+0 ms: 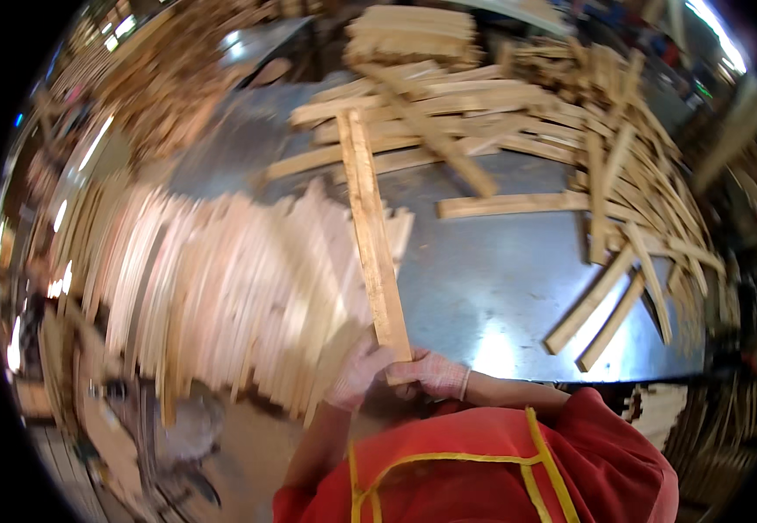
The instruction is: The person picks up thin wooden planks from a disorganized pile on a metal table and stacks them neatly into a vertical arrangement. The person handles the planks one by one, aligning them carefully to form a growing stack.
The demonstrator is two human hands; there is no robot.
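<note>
One long wooden strip (368, 222) points away from me, its near end held close to my body. Both hands wear pale gloves and close around that near end. My left hand (359, 375) grips it from the left side. From the right, my right hand (438, 373) wraps round the same end, its fingertips partly hidden by the wood. Just left of the strip lies a broad row of wooden strips (213, 288), packed side by side and blurred by motion. The strip's far end overlaps a loose heap of wooden pieces (448, 109).
A grey metal table (483, 279) spreads in front of me, its near edge just beyond my right forearm. More strips (648, 192) lie crisscrossed at the right. A neat stack of wood (412, 33) stands at the back. Blurred lumber piles (161, 87) fill the far left.
</note>
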